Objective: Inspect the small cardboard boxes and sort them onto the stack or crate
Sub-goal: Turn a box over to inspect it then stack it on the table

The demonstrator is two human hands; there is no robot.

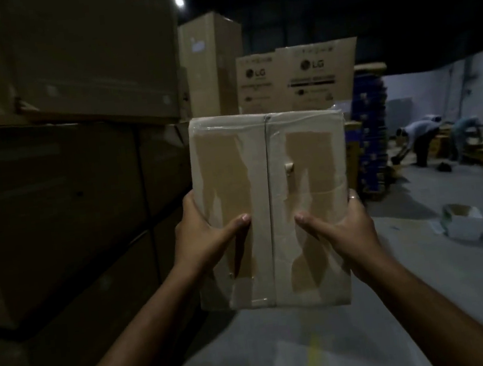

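Observation:
I hold a small cardboard box (270, 179) up in front of me, its taped face toward the camera, with a seam running down the middle and clear tape across it. My left hand (204, 236) grips its left edge, thumb pressed on the front. My right hand (342, 225) grips its right edge, thumb on the front and a ring on one finger. The box is clear of the floor and touches nothing else.
A wall of large stacked cartons (62, 144) rises close on my left. Tall printed cartons (312, 73) and a stack of blue crates (371, 133) stand ahead. An open white box (460, 219) lies on the concrete floor at right. Two people (420, 139) bend over boxes far right.

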